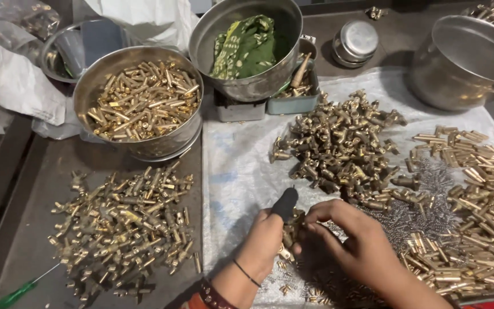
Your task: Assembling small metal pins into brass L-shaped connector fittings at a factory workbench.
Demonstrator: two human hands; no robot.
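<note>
Both hands meet low centre over the white sheet (241, 171). Left hand (265, 240) fisted around a black-handled tool (285, 203), handle sticking up, wrist bent inward. Right hand (357, 243) palm down, fingers curled narrow, fingertips (310, 229) pinching a small brass fitting (293, 226) against the tool. Fitting is dull gold, short, mostly hidden between the hands. Brass parts pile (338, 149) just beyond, springs (413, 212) beside the right hand

Crumpled white plastic bags (21, 86) sit at the far left corner of my table; another white bag (144, 17) slumps along the far edge.
</note>
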